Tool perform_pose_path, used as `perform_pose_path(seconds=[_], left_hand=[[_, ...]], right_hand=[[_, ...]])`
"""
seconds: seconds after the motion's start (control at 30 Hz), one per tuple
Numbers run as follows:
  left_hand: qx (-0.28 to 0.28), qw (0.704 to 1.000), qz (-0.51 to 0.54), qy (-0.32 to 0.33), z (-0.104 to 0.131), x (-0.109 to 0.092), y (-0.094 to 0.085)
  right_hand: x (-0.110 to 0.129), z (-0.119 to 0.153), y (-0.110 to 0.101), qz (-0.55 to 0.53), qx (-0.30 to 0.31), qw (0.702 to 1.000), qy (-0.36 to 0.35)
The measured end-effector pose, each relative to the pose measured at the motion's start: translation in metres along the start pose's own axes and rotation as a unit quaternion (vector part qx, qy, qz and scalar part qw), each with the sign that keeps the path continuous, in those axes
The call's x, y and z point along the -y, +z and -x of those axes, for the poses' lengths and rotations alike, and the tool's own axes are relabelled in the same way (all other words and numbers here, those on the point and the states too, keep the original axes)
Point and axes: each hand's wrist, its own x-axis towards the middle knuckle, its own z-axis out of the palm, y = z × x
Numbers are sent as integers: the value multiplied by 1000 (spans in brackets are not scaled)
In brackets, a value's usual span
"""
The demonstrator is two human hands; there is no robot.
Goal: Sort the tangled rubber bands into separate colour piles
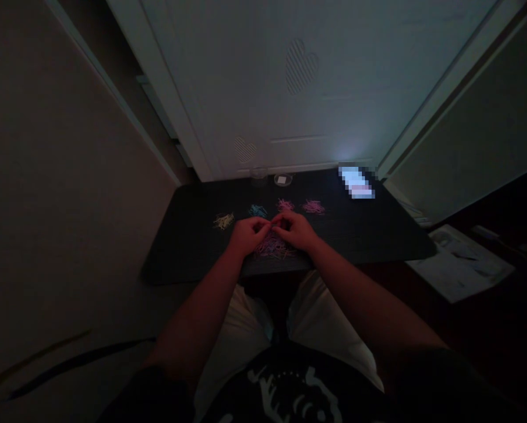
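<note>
My left hand [247,232] and right hand [295,229] meet over a mixed pile of thin sticks [274,247] at the near edge of the dark table [378,229]. It is too dark to tell if my fingers pinch one. I think the sticks are light and bendy, best picked up by the middle.

— What sits mid-frame?
— A dark table [192,247]; the left hand [247,234] and right hand [297,229] meet fingertip to fingertip over a mixed pile of thin sticks [274,247].
— And above them?
— Yellow [223,221], blue [257,210] and pink [312,206] heaps; a glowing screen [355,182] upper right.
</note>
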Motion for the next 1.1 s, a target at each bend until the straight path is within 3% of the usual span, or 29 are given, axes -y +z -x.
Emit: perform_pose_path(seconds=[0.57, 1.1], left_hand=[[-9, 1000, 18, -17, -1, 5, 1], [8, 1000, -5, -3, 0, 0, 0]], right_hand=[[-7, 0, 0, 19, -27, 999, -2], [-2, 1, 0, 0, 14, 1000, 3]])
